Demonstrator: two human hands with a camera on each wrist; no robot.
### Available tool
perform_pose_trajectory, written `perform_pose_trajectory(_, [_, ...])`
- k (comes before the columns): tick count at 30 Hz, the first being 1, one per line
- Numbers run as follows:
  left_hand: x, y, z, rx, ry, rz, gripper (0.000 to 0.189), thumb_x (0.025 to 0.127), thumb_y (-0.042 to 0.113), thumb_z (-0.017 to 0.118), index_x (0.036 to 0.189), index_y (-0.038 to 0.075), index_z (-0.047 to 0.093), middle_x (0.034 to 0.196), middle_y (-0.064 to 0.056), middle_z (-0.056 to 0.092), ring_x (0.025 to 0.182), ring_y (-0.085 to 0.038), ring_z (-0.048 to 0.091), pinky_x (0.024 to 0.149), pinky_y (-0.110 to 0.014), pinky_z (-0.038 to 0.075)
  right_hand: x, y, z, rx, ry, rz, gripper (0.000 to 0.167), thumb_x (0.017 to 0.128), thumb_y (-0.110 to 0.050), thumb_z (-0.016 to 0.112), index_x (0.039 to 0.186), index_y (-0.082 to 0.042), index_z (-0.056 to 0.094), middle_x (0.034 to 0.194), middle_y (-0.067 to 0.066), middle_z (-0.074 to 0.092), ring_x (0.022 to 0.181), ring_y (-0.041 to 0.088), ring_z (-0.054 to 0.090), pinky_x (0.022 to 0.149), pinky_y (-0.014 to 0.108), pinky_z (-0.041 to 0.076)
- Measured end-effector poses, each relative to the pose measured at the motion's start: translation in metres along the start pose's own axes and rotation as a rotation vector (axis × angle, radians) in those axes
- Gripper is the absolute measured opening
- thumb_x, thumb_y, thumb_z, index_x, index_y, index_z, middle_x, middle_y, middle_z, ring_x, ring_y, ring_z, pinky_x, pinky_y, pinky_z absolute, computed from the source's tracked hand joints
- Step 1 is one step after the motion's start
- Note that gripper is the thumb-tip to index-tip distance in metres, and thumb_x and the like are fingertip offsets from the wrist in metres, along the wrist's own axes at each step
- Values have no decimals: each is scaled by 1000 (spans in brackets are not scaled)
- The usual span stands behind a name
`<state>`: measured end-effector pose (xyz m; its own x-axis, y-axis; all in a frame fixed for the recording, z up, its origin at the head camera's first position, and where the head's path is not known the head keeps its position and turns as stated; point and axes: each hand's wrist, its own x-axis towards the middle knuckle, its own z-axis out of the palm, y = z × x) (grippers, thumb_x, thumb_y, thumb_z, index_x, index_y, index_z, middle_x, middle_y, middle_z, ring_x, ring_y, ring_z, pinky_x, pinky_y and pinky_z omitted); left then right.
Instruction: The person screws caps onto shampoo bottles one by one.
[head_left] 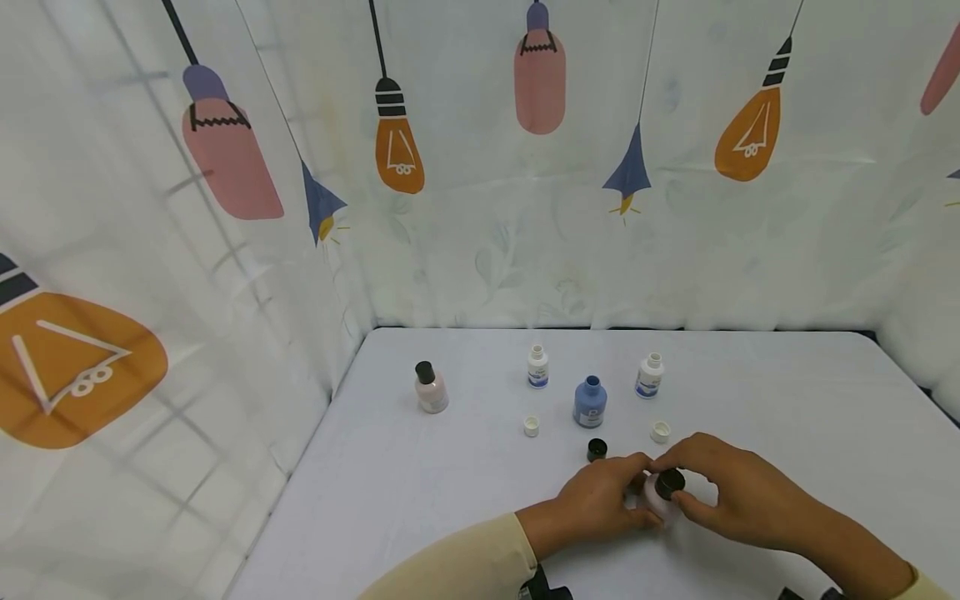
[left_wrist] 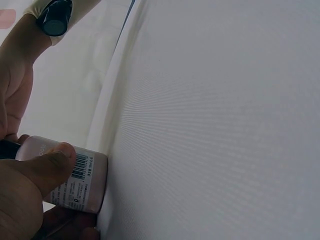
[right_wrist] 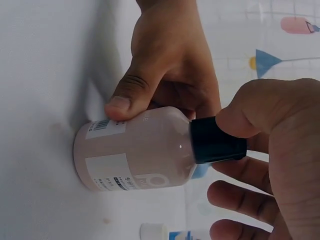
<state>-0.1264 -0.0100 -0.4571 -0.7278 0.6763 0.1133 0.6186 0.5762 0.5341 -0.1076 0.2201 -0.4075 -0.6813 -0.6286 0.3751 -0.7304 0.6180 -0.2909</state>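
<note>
A pale pink bottle [right_wrist: 145, 150] with labels and a black cap [right_wrist: 218, 140] stands upright on the white table. My left hand [head_left: 600, 498] grips its body, the thumb lying across the barcode label in the left wrist view. With thumb and fingers my right hand [head_left: 738, 492] pinches the black cap from the other side. Beyond the left hand lies a loose black cap [head_left: 597, 450]. Past it stands an uncapped blue bottle [head_left: 590, 403].
Two small white bottles [head_left: 537, 367] without caps stand farther back, either side of the blue one. Two white caps [head_left: 531, 427] lie in front of them. Another pale pink bottle [head_left: 431, 390] with its black cap on stands at left. Patterned curtains [head_left: 480, 250] border the table.
</note>
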Motion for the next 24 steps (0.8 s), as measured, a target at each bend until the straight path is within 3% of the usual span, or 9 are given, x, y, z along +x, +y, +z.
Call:
perform_pose_trajectory(10, [0,-1,2,18,3,-8,55,89,43,81,135,24,57,115,17,68,101,10,58,83,-10,44,3,-1,-2,-10,-49,124,31,84,-40,86,110,-30,70,103,-25,59,92,-1,61,73,28,56])
perform_pose_trajectory(24, [0,1,1,5,-8,-35,56,89,44,81,136,26,57,116,17,68,101,9,58,82,-11,44,3,-4,4,-56,8,128,31,79,-37,90,102,-31,69,96,-27,55,84,-3,56,67,25,53])
